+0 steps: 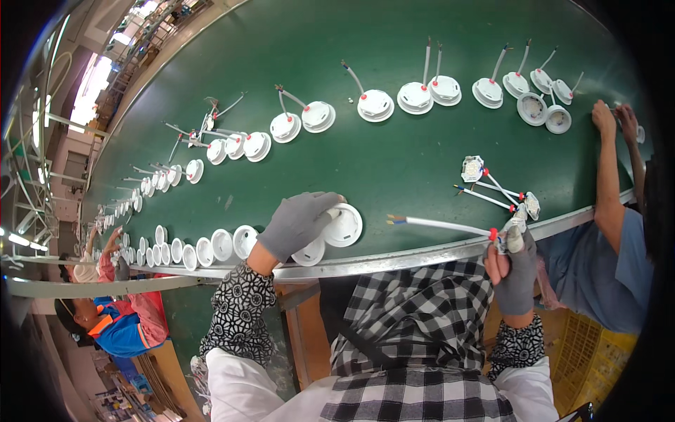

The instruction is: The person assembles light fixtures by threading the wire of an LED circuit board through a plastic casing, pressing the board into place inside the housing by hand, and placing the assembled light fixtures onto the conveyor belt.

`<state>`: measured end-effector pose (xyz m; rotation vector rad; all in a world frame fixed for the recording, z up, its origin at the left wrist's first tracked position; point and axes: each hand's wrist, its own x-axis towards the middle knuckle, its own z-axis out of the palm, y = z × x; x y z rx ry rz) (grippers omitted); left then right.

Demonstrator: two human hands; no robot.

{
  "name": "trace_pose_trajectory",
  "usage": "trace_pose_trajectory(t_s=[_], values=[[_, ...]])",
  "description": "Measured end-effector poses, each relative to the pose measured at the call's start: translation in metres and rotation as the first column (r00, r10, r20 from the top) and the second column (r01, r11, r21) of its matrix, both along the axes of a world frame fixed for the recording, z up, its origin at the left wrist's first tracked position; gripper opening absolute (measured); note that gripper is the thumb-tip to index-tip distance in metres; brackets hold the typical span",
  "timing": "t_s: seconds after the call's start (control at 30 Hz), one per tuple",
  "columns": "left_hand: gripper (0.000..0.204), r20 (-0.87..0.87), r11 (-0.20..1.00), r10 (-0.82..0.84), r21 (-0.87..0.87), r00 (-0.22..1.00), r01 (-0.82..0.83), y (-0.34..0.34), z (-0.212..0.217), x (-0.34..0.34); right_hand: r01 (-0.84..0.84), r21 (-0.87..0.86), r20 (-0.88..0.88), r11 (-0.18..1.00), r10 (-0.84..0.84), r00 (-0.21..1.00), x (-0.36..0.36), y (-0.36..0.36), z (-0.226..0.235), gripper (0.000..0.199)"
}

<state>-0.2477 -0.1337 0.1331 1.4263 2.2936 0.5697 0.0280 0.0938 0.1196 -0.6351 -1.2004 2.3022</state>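
Observation:
My left hand, in a grey glove with bare fingertips, pinches the rim of a white round lamp housing by the near edge of the green table. Partly behind that hand lies another white housing. At the table's metal edge my right hand, also gloved, is closed on a white cable assembly. Its white cable points left, with bare wire ends and a red collar near my fingers. The part inside my right hand is mostly hidden. Just beyond it lie several loose cabled modules.
Open white housings form a row along the near edge to my left. Farther back on the green table stands a long line of white lamps with upright cables. Co-workers' hands are at right; another person sits at left.

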Motion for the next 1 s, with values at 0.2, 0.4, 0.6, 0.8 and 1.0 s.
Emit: trace_pose_trajectory(t_s=[0.2, 0.4, 0.6, 0.8, 1.0], values=[[0.028, 0.256, 0.936, 0.262, 0.168, 0.930, -0.310, 0.041, 0.016, 0.080, 0.297, 0.411, -0.289, 0.862, -0.186, 0.939, -0.047, -0.042, -0.013, 0.012], [0.054, 0.786, 0.947, 0.153, 0.057, 0.599, -0.317, 0.033, -0.006, 0.127, 0.394, 0.314, -0.256, 0.864, -0.322, 0.911, -0.042, -0.066, -0.014, 0.013], [0.095, 0.815, 0.987, -0.024, 0.110, 0.579, -0.113, 0.027, -0.010, 0.136, -0.073, 0.018, -0.152, 0.997, 0.075, 0.986, -0.027, -0.050, -0.024, 0.018], [0.093, 0.535, 0.992, 0.018, 0.098, 0.845, -0.083, 0.022, -0.013, 0.148, 0.029, 0.029, -0.183, 0.999, -0.023, 0.983, -0.024, -0.055, -0.017, 0.016], [0.086, 0.354, 0.927, 0.200, 0.233, 0.914, -0.293, 0.003, -0.020, 0.145, 0.220, -0.058, -0.177, 0.974, -0.227, 0.958, 0.026, -0.027, -0.012, 0.026]])
